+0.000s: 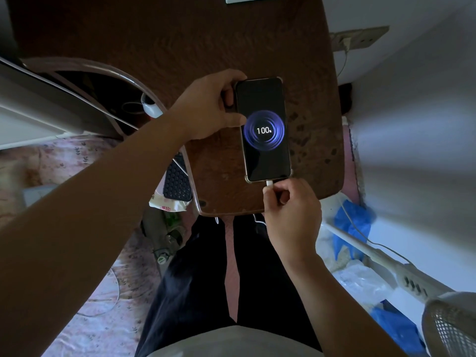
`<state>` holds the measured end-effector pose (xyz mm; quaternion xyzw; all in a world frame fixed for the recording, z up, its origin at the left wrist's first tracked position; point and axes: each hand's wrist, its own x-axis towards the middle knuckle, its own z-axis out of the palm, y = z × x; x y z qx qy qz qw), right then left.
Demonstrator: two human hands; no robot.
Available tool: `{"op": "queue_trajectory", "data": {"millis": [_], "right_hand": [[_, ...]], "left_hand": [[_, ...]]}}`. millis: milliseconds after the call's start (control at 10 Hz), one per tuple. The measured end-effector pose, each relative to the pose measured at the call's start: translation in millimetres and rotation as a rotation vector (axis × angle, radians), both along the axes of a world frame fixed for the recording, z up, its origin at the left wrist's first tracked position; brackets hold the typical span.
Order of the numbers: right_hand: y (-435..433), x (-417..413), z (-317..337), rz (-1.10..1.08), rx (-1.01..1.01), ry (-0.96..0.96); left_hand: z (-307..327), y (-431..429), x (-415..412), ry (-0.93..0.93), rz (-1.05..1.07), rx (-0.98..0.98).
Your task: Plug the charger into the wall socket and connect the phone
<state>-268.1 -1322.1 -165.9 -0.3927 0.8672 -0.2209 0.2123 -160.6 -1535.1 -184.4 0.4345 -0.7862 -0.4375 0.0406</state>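
A phone [265, 150] in a clear case lies on the brown wooden table [180, 42], its screen lit with a purple ring and "100%". My left hand [213, 106] grips the phone's upper left edge. My right hand [288, 204] pinches the white cable plug [269, 183], which sits in the port at the phone's near end. The white cable [355, 225] runs off the table's near edge and along the wall on the right. A white charger [346, 43] is plugged into the wall socket [365, 38] at the upper right.
A curved chair back [108, 70] stands left of the table. A dark patterned case [177, 179] and a wrapper lie below the table's left edge. A white fan [453, 323] and blue plastic bags [353, 222] fill the floor at right. My dark trousers are below.
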Motion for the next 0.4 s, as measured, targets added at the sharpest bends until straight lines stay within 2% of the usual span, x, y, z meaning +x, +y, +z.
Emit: {"op": "queue_trajectory", "data": {"millis": [200, 400], "right_hand": [[2, -10, 2, 0.036, 0.023, 0.019], [6, -26, 6, -0.005, -0.072, 0.036]], "left_hand": [[0, 6, 3, 0.041, 0.079, 0.037], [7, 38, 15, 0.107, 0.292, -0.035]]}}
